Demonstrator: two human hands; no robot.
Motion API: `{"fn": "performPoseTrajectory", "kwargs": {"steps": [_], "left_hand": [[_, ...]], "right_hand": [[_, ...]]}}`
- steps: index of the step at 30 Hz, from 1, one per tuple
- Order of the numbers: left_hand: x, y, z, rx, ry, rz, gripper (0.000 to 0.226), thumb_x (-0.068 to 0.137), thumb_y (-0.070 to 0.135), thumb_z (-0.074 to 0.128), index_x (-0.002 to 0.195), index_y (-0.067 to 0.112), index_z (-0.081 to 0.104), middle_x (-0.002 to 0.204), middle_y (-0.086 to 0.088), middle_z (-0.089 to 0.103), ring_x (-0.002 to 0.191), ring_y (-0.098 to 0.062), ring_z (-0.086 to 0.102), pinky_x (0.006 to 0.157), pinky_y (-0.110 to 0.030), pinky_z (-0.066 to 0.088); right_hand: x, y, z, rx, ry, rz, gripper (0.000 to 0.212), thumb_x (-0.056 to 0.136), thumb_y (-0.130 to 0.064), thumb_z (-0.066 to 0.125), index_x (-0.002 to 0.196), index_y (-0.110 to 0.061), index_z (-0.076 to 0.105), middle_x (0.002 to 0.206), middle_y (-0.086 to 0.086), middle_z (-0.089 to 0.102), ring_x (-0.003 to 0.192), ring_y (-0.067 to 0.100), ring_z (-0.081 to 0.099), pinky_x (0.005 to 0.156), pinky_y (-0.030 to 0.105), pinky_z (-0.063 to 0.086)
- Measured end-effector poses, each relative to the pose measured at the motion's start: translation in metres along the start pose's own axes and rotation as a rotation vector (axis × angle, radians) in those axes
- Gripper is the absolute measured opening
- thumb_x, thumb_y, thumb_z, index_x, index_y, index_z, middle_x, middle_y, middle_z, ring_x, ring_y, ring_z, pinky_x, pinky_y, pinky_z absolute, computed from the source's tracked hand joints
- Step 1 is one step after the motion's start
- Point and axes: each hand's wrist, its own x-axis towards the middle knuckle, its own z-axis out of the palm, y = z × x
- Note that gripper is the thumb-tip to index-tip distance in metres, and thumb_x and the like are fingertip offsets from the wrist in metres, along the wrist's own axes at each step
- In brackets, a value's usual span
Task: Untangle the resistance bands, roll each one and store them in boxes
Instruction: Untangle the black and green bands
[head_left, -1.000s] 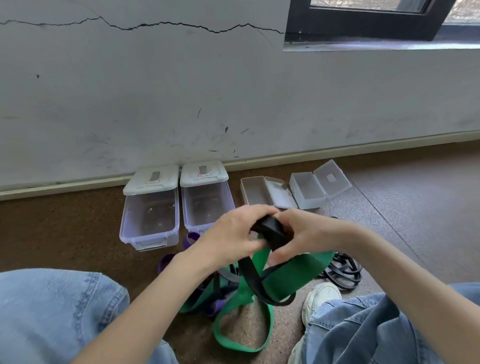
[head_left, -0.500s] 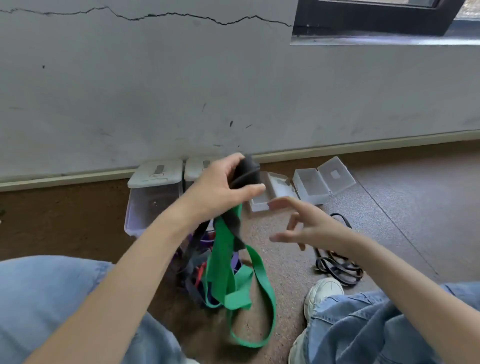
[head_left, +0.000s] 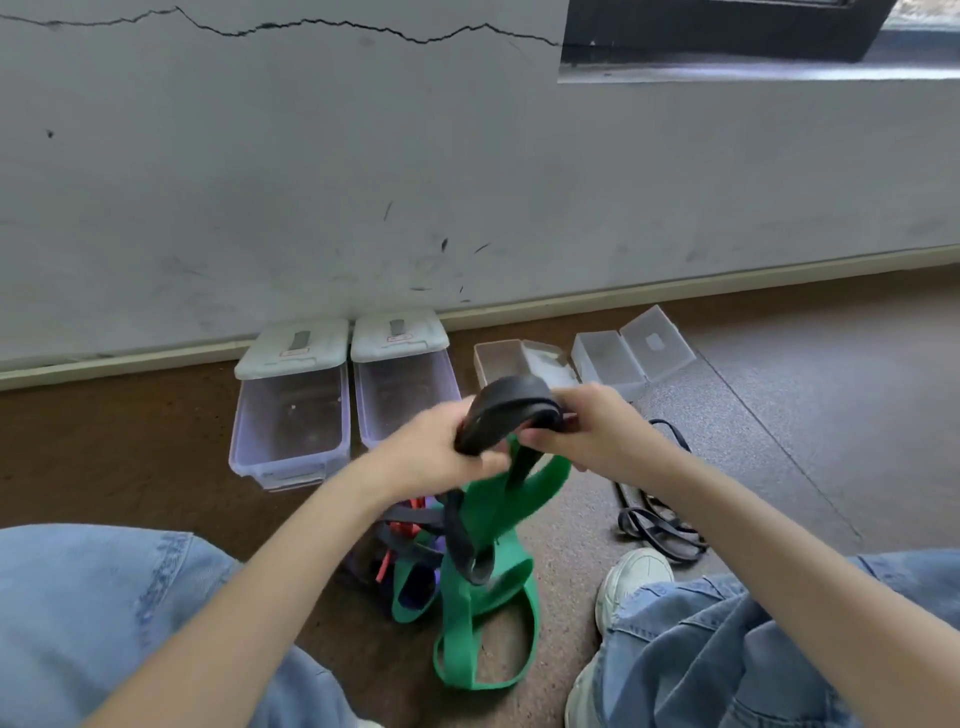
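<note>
We're sitting on the brown speckled floor (head_left: 779, 415) w/ the grey cracked wall (head_left: 363, 182) filling the upper half of the frame. Along its base, centre-left, stand two clear plastic bins with white lids tipped back (head_left: 291, 415); just right of them, two smaller frosted hinged boxes lying open (head_left: 608, 358). All four look empty from here, so by our reckoning no band is stored yet.

Lower centre, the tangled heap of green, purple, grey and red resistance bands (head_left: 415, 561) sits on the floor between our knees. The wide green flat band (head_left: 483, 613) hangs from hand height down to the floor in long loops; whether it's threaded thru the black one or just draped over it, we can't tell. At right-centre a thin black looped band (head_left: 654, 519) lies apart on the floor, near the white sneaker (head_left: 634, 577).

Now the bit that matters: the partly coiled wide black rubber band (head_left: 511, 410) is held up mid-frame, in front of the small boxes. Its coil runs roughly left-right across the frame, one end in each hand. Left hand (head_left: 441, 452) grips the lower-left end, fingers curled round it; right hand (head_left: 597, 426) pinches the upper-right end, fingers closed on it. The black tail drops straight down from between the hands into the heap.

So we'd judge the next wrap has to draw that tail upward, clear of the green. Right hand is nearer the open small boxes.
</note>
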Motion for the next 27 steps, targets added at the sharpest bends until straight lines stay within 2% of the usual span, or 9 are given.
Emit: {"fn": "performPoseTrajectory", "kwargs": {"steps": [3, 5, 7, 9, 11, 16, 21, 24, 27], "left_hand": [[0.000, -0.028, 0.023, 0.398, -0.116, -0.123, 0.021, 0.080, 0.017, 0.059, 0.071, 0.026, 0.043, 0.067, 0.014, 0.052, 0.073, -0.014, 0.056, 0.056, -0.019, 0.039], [-0.001, -0.037, 0.021, 0.528, -0.038, -0.179, 0.012, 0.081, 0.014, 0.055, 0.075, 0.021, 0.047, 0.073, 0.004, 0.058, 0.078, -0.021, 0.058, 0.058, -0.027, 0.037], [0.001, -0.032, 0.007, 0.355, 0.093, -0.166, 0.022, 0.081, 0.017, 0.063, 0.100, 0.025, 0.056, 0.093, 0.004, 0.066, 0.089, -0.016, 0.061, 0.069, -0.027, 0.044], [0.001, -0.014, -0.004, -0.069, 0.066, -0.063, 0.041, 0.079, 0.016, 0.072, 0.114, 0.028, 0.055, 0.102, 0.008, 0.070, 0.099, -0.007, 0.063, 0.085, -0.023, 0.050], [-0.003, 0.009, -0.006, -0.371, 0.022, 0.020, 0.039, 0.079, 0.013, 0.073, 0.110, 0.027, 0.055, 0.093, 0.009, 0.072, 0.092, -0.004, 0.065, 0.083, -0.021, 0.052], [-0.010, 0.047, -0.014, -0.515, 0.129, 0.136, 0.016, 0.074, 0.026, 0.074, 0.081, 0.017, 0.063, 0.063, 0.011, 0.058, 0.061, -0.005, 0.053, 0.063, -0.021, 0.046], [-0.014, 0.043, -0.033, -0.772, 0.128, 0.253, 0.007, 0.080, 0.028, 0.069, 0.080, 0.025, 0.063, 0.060, 0.008, 0.049, 0.059, -0.007, 0.046, 0.062, -0.016, 0.042], [-0.007, 0.022, -0.031, -0.439, 0.229, 0.070, 0.011, 0.077, 0.028, 0.073, 0.078, 0.026, 0.062, 0.062, 0.007, 0.055, 0.057, -0.005, 0.050, 0.062, -0.018, 0.043], [-0.006, 0.008, -0.011, -0.191, 0.071, -0.093, 0.018, 0.077, 0.025, 0.074, 0.091, 0.027, 0.064, 0.063, 0.007, 0.059, 0.056, -0.004, 0.054, 0.066, -0.024, 0.045]], "right_hand": [[-0.004, -0.020, -0.009, 0.097, -0.032, -0.055, 0.015, 0.082, -0.006, 0.066, 0.073, -0.017, 0.060, 0.055, -0.005, 0.065, 0.037, 0.001, 0.049, 0.039, 0.011, 0.036], [-0.003, -0.026, -0.017, 0.011, 0.025, -0.070, 0.009, 0.078, -0.013, 0.069, 0.071, -0.011, 0.064, 0.063, 0.008, 0.068, 0.037, 0.004, 0.047, 0.038, 0.015, 0.037], [0.001, -0.025, -0.025, -0.187, 0.112, -0.066, 0.018, 0.075, -0.025, 0.073, 0.066, -0.012, 0.063, 0.061, 0.004, 0.065, 0.041, 0.004, 0.046, 0.044, 0.016, 0.038], [0.003, -0.022, -0.029, -0.231, 0.135, -0.020, 0.019, 0.076, -0.027, 0.074, 0.064, -0.017, 0.062, 0.058, -0.004, 0.063, 0.044, 0.000, 0.049, 0.048, 0.013, 0.039], [0.005, -0.020, -0.025, -0.133, 0.117, 0.001, 0.015, 0.077, -0.018, 0.074, 0.071, -0.008, 0.065, 0.060, 0.001, 0.063, 0.042, 0.000, 0.049, 0.044, 0.012, 0.037], [0.002, -0.010, -0.008, 0.015, -0.042, 0.014, 0.017, 0.079, -0.007, 0.070, 0.071, -0.018, 0.059, 0.068, -0.008, 0.062, 0.048, -0.006, 0.054, 0.044, 0.005, 0.038], [0.000, 0.017, 0.020, -0.093, -0.251, 0.203, 0.017, 0.084, -0.005, 0.065, 0.078, -0.014, 0.052, 0.082, 0.005, 0.064, 0.052, 0.007, 0.063, 0.043, 0.014, 0.044], [0.002, 0.007, 0.007, -0.003, -0.135, 0.159, 0.010, 0.085, -0.009, 0.064, 0.084, -0.008, 0.054, 0.071, 0.003, 0.066, 0.051, 0.009, 0.061, 0.045, 0.013, 0.045], [0.004, -0.015, -0.013, 0.479, 0.058, 0.001, 0.016, 0.082, -0.012, 0.068, 0.091, -0.009, 0.054, 0.058, 0.001, 0.062, 0.040, 0.009, 0.049, 0.037, 0.016, 0.038]]}}
